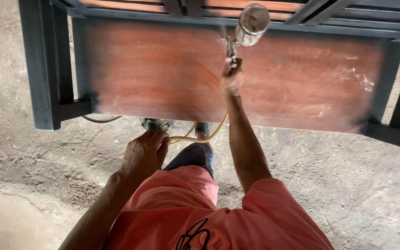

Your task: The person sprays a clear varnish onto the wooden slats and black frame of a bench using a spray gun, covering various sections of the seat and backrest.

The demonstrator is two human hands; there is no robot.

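Right hand (232,78) clenched on spray gun (248,27), its metal cup just above the fist, over the reddish-brown panel (153,69); left hand (143,153) closed around yellow hose (209,135), which runs up toward the gun.

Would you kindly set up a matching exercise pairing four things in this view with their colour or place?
Things:
1. spray gun
2. hose
3. wooden panel
4. frame

Descriptions:
A. reddish brown
B. gripped by the left hand
C. dark grey-blue
D. held up in the right hand

Pairs: 1-D, 2-B, 3-A, 4-C
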